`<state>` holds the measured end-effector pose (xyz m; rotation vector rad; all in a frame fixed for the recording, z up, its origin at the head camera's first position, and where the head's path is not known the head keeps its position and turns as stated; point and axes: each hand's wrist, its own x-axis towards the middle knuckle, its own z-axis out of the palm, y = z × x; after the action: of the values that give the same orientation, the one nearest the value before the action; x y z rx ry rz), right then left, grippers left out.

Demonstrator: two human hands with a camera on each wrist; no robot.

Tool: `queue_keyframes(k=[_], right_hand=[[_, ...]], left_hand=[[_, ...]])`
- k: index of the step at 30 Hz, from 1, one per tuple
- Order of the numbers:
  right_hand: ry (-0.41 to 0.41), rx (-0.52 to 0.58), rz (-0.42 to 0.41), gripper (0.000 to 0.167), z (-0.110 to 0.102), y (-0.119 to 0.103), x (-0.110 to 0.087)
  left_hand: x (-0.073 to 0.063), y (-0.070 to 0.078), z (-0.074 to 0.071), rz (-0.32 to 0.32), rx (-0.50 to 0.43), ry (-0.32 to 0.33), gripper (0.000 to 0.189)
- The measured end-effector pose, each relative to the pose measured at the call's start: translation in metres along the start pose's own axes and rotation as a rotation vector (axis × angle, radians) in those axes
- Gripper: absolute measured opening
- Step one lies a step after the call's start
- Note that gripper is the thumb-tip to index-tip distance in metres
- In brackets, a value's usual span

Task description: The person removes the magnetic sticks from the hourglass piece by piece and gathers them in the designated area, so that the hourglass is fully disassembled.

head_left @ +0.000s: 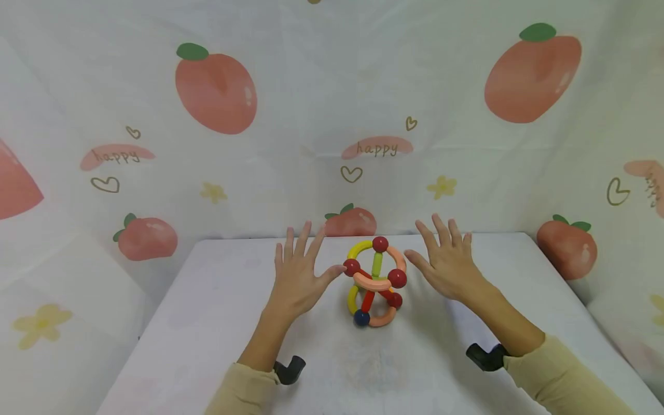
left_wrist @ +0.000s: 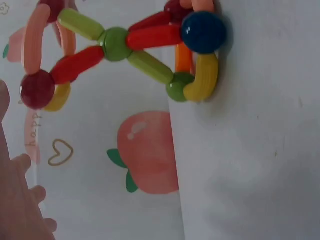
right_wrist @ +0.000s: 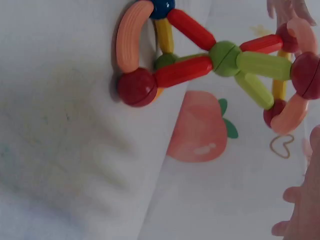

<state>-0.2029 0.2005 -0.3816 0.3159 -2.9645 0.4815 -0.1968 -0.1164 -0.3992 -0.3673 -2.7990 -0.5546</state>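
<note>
A toy structure of coloured rods and balls (head_left: 371, 283) stands upright on the white table (head_left: 207, 323). Its upper ring joins red balls with yellow and peach curved rods; straight red and green rods meet at a green centre ball (left_wrist: 116, 44). The lower ring rests on the tabletop and includes a dark blue ball (head_left: 361, 317). On its left, my left hand (head_left: 298, 282) is raised with fingers spread, thumb tip right at an upper red ball (head_left: 351, 267). My right hand (head_left: 448, 265) is held up at the other side, fingers spread and straight, holding nothing.
Behind the table hangs a white cloth (head_left: 301, 190) printed with peaches, hearts and flowers. A black curved piece (head_left: 290, 370) sticks out at the left wrist, and a similar black piece (head_left: 486, 357) at the right. Beige sleeves cover both forearms.
</note>
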Motion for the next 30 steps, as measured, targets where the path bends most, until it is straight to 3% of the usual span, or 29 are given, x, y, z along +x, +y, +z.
queue_keyframes(k=[7, 14, 18, 25, 30], right_hand=[[-0.086, 0.195, -0.023, 0.077, -0.005, -0.013, -0.002], [-0.122, 0.267, -0.056, 0.069, -0.004, -0.022, 0.002], [-0.159, 0.361, -0.051, 0.066, 0.001, -0.027, 0.008], [-0.132, 0.437, -0.033, 0.045, 0.01, -0.034, 0.019], [-0.139, 0.517, 0.009, 0.039, 0.016, -0.036, 0.021]], left_hand=[[-0.005, 0.017, 0.01, 0.048, -0.189, -0.096, 0.097], [-0.007, 0.031, 0.028, 0.055, -0.426, -0.152, 0.104], [-0.008, 0.035, 0.037, 0.038, -0.628, -0.17, 0.108], [-0.004, 0.041, 0.055, 0.028, -1.113, -0.205, 0.105], [-0.004, 0.046, 0.062, 0.04, -1.224, -0.187, 0.1]])
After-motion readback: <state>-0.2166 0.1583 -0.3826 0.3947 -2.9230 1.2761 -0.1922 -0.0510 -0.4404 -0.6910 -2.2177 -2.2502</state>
